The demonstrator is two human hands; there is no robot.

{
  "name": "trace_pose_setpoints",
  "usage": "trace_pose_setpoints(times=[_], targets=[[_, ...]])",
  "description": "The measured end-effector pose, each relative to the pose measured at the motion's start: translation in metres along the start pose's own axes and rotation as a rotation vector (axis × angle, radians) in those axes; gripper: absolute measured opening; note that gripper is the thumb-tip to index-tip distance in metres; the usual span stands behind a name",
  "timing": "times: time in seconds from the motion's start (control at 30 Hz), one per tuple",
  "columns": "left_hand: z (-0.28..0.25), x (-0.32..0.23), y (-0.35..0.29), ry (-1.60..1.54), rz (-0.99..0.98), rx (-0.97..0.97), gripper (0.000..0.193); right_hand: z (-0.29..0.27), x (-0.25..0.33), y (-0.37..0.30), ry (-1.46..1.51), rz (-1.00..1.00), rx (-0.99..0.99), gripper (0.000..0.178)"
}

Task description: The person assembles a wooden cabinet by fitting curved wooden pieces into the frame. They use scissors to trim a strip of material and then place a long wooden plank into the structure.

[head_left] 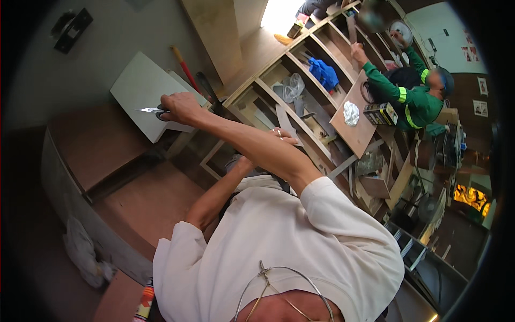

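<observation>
My right arm crosses the picture toward the upper left, and my right hand [181, 109] is closed round the dark handles of a pair of scissors. The silver scissor blades [146, 110] point left over a pale white board [138, 85]. Beneath my right forearm, my left hand [283, 136] reaches out, a ring on one finger. Its fingers are at the lower end of a thin grey strip [285, 119] and seem to pinch it; the forearm covers much of this hand.
Wooden framing with open compartments [292, 56] runs to the upper right, holding a blue bag [323, 73] and clear plastic [293, 87]. A red-handled tool [185, 70] leans by the board. A co-worker in green [416, 102] stands beside a plank with crumpled foil [351, 114] and a tin [380, 114].
</observation>
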State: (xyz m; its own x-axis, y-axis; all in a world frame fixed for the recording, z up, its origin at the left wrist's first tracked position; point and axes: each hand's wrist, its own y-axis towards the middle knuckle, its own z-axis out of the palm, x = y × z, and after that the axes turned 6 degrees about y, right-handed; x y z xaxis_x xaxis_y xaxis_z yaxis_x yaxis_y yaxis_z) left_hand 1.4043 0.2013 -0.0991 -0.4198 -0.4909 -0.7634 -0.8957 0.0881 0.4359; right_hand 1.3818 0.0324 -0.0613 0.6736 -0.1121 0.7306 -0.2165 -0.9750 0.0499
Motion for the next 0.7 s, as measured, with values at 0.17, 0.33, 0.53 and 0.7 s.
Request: trace_pose_setpoints(times=[0.17, 0.33, 0.53, 0.7], targets=[[0.000, 0.000, -0.008, 0.111, 0.084, 0.022, 0.038, 0.040, -0.011, 0.028, 0.025, 0.031, -0.012, 0.034], [-0.009, 0.002, 0.013, 0.024, 0.118, -0.023, 0.038, 0.056, -0.011, 0.041, 0.021, 0.072, -0.009, 0.038], [0.001, 0.011, 0.021, 0.034, 0.171, -0.037, 0.038, 0.001, 0.008, 0.003, 0.183, -0.067, -0.080, 0.035], [0.000, 0.018, 0.017, 0.066, 0.117, 0.032, 0.036, -0.136, 0.021, -0.110, 0.463, 0.070, -0.288, 0.032]])
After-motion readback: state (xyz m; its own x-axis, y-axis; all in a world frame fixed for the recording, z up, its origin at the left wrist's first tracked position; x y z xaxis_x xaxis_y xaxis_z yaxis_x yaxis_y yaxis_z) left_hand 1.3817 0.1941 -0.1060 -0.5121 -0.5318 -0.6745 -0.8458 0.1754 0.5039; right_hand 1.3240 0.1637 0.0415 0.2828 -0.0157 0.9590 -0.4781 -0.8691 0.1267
